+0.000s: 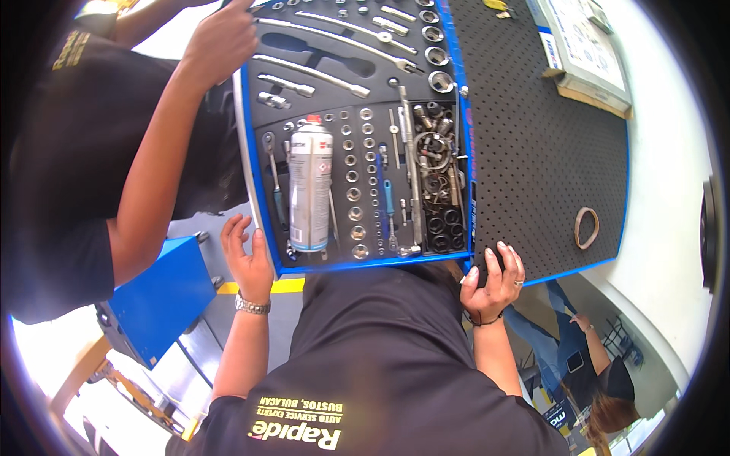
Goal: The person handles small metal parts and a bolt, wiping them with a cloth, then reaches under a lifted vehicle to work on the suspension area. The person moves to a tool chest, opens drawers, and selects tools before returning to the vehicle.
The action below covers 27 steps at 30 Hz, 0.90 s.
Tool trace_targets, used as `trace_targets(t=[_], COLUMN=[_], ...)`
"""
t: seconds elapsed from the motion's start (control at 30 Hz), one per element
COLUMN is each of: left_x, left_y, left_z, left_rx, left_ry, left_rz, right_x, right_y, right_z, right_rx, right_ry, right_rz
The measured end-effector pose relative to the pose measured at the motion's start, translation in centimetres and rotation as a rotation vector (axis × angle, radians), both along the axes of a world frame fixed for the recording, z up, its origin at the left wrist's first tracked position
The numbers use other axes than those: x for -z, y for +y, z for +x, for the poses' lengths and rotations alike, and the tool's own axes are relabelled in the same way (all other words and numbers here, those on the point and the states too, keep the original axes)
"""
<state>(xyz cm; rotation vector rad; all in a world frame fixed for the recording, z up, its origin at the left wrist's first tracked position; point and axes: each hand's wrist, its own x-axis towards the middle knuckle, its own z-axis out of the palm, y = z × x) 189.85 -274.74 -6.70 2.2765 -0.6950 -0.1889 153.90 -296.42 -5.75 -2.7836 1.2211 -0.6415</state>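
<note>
A blue-edged tool drawer (365,265) with dark foam inserts lies in front of me. My left hand (249,258) is at its near left corner, fingers apart, holding nothing. At the near right corner, my right hand (494,285) rests with fingers stretched over the edge of a black perforated panel (547,167). An aerosol can (310,190) with a red cap stands or lies on the left of the foam; I cannot tell which. Beside it are a ratchet (274,171), rows of chrome sockets (353,194) and a blue-handled tool (389,201). Loose dark sockets (441,220) fill the right compartment.
A co-worker's hand (224,42) reaches over the drawer's far left side. A tan ring (585,228) and a flat carton (589,61) lie on the perforated panel. At lower left is a blue cabinet (167,296); another person (585,372) is at lower right.
</note>
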Motion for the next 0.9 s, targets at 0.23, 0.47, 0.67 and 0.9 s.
trace_targets(t=[0.23,0.47,0.67,0.9], left_x=[5.1,4.2,4.2,5.6], left_y=[3.6,4.6,4.4,4.4], left_z=[0.2,2.6,3.7,5.2], left_rx=[-0.379,-0.207,-0.073,0.209], left_ry=[0.781,0.923,0.995,1.041], left_rz=[-0.266,-0.178,-0.143,-0.074], right_x=[0.3,-0.3,-1.2,-2.1], right_y=[0.1,1.2,3.9,8.6], right_z=[0.1,1.1,4.6,10.0], right_rx=[-0.014,-0.023,-0.025,-0.036], right_ry=[-0.023,-0.015,0.013,0.027], right_rz=[-0.016,-0.032,-0.048,-0.036])
